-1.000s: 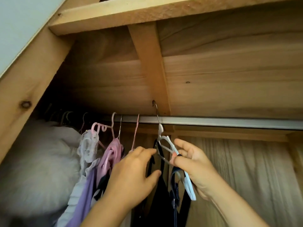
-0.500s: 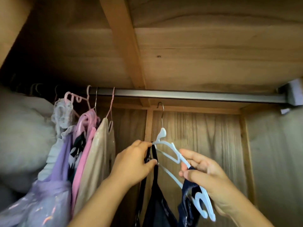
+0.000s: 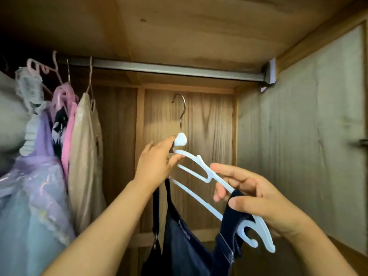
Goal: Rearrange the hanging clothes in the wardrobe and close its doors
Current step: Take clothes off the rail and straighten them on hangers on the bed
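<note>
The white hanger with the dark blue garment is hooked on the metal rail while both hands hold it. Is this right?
Not quite. The head view shows the white hanger off the metal rail, its hook free in the air below it. The rest stands: the dark blue garment is on it, and the left hand and right hand both hold it.

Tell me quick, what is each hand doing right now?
Left hand: grips the neck end of the white plastic hanger, off the rail.
Right hand: pinches the dark navy strap on the hanger's lower arm.
</note>
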### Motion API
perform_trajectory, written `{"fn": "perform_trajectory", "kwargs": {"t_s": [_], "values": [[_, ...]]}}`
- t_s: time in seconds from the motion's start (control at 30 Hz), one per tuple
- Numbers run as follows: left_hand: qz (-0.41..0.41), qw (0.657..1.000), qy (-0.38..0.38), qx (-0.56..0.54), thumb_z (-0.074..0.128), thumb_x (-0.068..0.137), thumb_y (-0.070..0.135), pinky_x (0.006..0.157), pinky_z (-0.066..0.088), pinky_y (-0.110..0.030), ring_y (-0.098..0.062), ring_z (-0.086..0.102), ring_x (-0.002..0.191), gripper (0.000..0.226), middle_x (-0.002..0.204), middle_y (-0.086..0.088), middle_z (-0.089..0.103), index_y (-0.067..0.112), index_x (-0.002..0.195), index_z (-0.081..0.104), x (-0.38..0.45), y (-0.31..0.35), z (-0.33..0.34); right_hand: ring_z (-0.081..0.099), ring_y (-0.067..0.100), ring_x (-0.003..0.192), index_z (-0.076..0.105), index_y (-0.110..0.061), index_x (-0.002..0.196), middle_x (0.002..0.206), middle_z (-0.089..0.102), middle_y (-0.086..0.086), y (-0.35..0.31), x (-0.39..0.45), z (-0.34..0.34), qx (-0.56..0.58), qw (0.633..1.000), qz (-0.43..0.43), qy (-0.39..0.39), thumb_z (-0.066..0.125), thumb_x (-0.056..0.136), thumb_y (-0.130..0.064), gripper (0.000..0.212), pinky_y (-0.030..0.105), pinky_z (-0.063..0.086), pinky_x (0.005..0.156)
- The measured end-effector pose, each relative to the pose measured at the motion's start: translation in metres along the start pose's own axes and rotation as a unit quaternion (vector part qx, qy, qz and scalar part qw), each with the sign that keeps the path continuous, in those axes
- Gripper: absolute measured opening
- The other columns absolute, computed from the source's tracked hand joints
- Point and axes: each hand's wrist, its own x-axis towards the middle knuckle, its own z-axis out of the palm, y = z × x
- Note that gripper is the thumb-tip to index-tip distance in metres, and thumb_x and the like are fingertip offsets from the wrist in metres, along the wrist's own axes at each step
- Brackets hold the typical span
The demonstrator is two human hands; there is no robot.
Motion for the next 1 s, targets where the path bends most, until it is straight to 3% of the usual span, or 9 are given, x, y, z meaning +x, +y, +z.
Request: {"fn": "perform_trajectory", "kwargs": {"t_s": [0.1,0.2,0.27,0.37,0.57,0.7,0.8,0.9,1.0], "values": [[0.011,0.999,-0.035,-0.007,0.050,0.092,0.039,0.098,0.041,-0.039,-0.019,0.053,0.104,0.042,0.112,0.003,0.056,0.023,0.131,0.043,-0.036,0.021,0.014,0.062,0.020,0.106,0.044,-0.026,0.135,0.105,0.068,0.004,-0.005,-0.046,-0.011,-0.056,0.995,0.085,-0.015,0.066,0.074,-0.010,0.067,0.032,0.047,0.095],[-0.002,0.997,-0.073,-0.031,0.048,0.093,0.038,0.083,0.046,-0.034,-0.019,0.052,0.098,0.045,0.111,0.001,0.050,0.023,0.135,0.039,-0.080,0.039,0.031,0.061,0.005,0.104,0.041,-0.038,0.132,0.107,0.068,-0.010,-0.011,-0.086,-0.012,-0.147,0.968,0.199,-0.045,0.062,0.086,-0.009,0.059,0.031,0.045,0.099],[-0.015,0.994,-0.085,-0.062,0.049,0.093,0.037,0.078,0.046,-0.031,-0.016,0.051,0.096,0.047,0.109,0.001,0.048,0.022,0.136,0.039,-0.109,0.051,0.038,0.062,0.001,0.092,0.048,-0.045,0.123,0.098,0.068,-0.014,-0.011,-0.109,-0.002,-0.234,0.940,0.248,-0.033,0.061,0.089,-0.016,0.046,0.027,0.049,0.090],[0.006,0.994,-0.080,-0.081,0.052,0.090,0.038,0.073,0.046,-0.034,-0.017,0.050,0.091,0.049,0.101,0.001,0.048,0.022,0.136,0.042,-0.147,0.069,0.045,0.061,0.007,0.069,0.059,-0.038,0.103,0.080,0.065,-0.006,-0.008,-0.140,0.019,-0.349,0.897,0.270,0.038,0.061,0.088,-0.037,0.015,0.024,0.050,0.064],[0.044,0.984,-0.103,-0.139,0.064,0.084,0.034,0.066,0.044,-0.034,-0.020,0.050,0.079,0.056,0.090,0.002,0.044,0.022,0.136,0.047,-0.207,0.109,0.062,0.055,0.013,0.064,0.057,-0.025,0.081,0.066,0.056,-0.006,-0.002,-0.189,0.061,-0.525,0.781,0.283,0.185,0.050,0.089,-0.055,0.032,0.029,0.040,0.053],[0.079,0.964,-0.128,-0.220,0.070,0.079,0.034,0.066,0.039,-0.033,-0.020,0.049,0.076,0.058,0.090,0.000,0.050,0.024,0.133,0.051,-0.245,0.134,0.074,0.046,0.005,0.058,0.048,-0.030,0.071,0.059,0.047,-0.011,0.001,-0.234,0.086,-0.514,0.734,0.344,0.282,0.053,0.086,-0.055,0.030,0.019,0.027,0.049],[0.109,0.943,-0.143,-0.278,0.060,0.078,0.050,0.065,0.036,-0.029,-0.017,0.047,0.075,0.059,0.090,0.007,0.046,0.031,0.132,0.046,-0.272,0.150,0.074,0.048,0.006,0.058,0.053,-0.032,0.075,0.058,0.046,-0.015,-0.001,-0.274,0.106,-0.487,0.718,0.378,0.323,0.054,0.082,-0.059,0.029,0.016,0.033,0.052],[0.172,0.898,-0.159,-0.371,0.051,0.079,0.048,0.065,0.040,-0.028,-0.017,0.049,0.073,0.056,0.090,0.011,0.040,0.030,0.131,0.044,-0.300,0.184,0.079,0.045,0.009,0.051,0.045,-0.033,0.061,0.050,0.043,-0.011,-0.016,-0.320,0.137,-0.481,0.655,0.415,0.408,0.058,0.079,-0.060,0.035,0.014,0.027,0.047],[0.214,0.860,-0.182,-0.425,0.053,0.078,0.048,0.068,0.040,-0.030,-0.014,0.046,0.077,0.056,0.091,0.008,0.042,0.030,0.131,0.044,-0.324,0.228,0.075,0.047,0.017,0.053,0.045,-0.024,0.058,0.047,0.045,-0.004,-0.034,-0.367,0.166,-0.485,0.579,0.437,0.489,0.062,0.075,-0.059,0.042,0.028,0.037,0.050]]}}
